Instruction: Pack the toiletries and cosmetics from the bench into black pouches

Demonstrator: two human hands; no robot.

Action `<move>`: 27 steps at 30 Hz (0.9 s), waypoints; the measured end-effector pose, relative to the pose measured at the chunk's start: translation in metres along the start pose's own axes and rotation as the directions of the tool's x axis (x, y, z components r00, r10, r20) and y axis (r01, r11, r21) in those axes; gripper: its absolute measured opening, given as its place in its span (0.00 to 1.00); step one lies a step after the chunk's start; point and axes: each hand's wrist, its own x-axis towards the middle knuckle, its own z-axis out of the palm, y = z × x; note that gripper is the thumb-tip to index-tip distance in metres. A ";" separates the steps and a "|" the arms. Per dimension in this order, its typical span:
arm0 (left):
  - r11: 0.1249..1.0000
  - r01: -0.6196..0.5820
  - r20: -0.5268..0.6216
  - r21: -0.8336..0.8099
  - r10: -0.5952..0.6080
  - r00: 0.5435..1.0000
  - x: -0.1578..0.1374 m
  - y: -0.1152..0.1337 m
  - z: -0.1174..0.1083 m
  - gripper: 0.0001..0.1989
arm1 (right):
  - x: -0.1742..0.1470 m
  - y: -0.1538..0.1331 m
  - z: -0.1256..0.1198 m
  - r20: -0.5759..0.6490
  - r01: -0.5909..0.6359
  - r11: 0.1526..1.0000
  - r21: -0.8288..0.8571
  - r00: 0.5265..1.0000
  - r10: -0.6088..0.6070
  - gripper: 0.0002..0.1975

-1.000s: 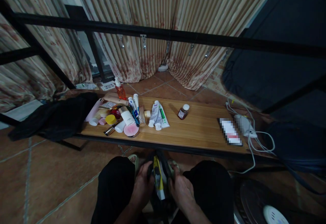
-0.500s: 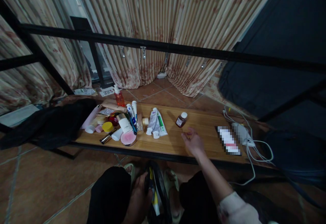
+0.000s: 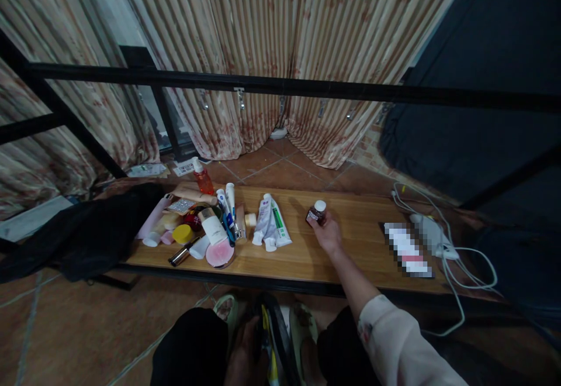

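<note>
On the wooden bench (image 3: 298,266), a small dark brown bottle with a white cap (image 3: 318,210) stands upright. My right hand (image 3: 328,235) has its fingers wrapped round the bottle's near side. Low between the knees, my left hand (image 3: 248,348) is closed on the edge of an open black bag (image 3: 280,339); its fingers are dim and partly hidden. Something yellow (image 3: 272,368) shows inside the bag. Left of the bottle lie two squeezed tubes, one white and purple (image 3: 263,222) and one white and green (image 3: 279,225).
A cluster of cosmetics includes a pink round compact (image 3: 220,253), a yellow-lidded jar (image 3: 183,234) and a red pump bottle (image 3: 202,178). On the right are a phone (image 3: 407,250) and a white power strip with cables (image 3: 432,237). Black cloth (image 3: 87,228) covers the left end.
My right hand has moved forward and closed round the brown bottle, from open just short of it. The left hand stays low at the bag. The view has shifted slightly.
</note>
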 end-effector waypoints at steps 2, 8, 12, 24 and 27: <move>1.000 -0.001 -0.006 0.004 0.001 1.000 0.000 0.000 0.001 0.28 | 0.002 0.002 0.002 -0.001 -0.016 0.997 0.076 1.000 0.017 0.23; 1.000 0.006 0.002 0.013 -0.006 1.000 0.000 0.002 0.002 0.28 | -0.001 0.005 0.002 0.030 -0.071 0.910 0.408 0.997 0.064 0.27; 1.000 0.006 -0.008 -0.002 -0.006 1.000 0.000 0.004 -0.001 0.28 | -0.012 0.001 -0.007 0.099 -0.141 0.807 0.573 0.990 0.103 0.28; 0.999 -0.033 -0.011 0.014 0.033 0.999 -0.002 0.006 -0.010 0.27 | -0.041 -0.032 -0.030 0.457 -0.368 0.568 0.736 0.889 -0.015 0.20; 0.999 -0.032 -0.018 0.001 0.032 0.999 -0.002 0.003 -0.008 0.27 | -0.043 -0.035 -0.030 0.486 -0.389 0.545 0.743 0.873 -0.039 0.19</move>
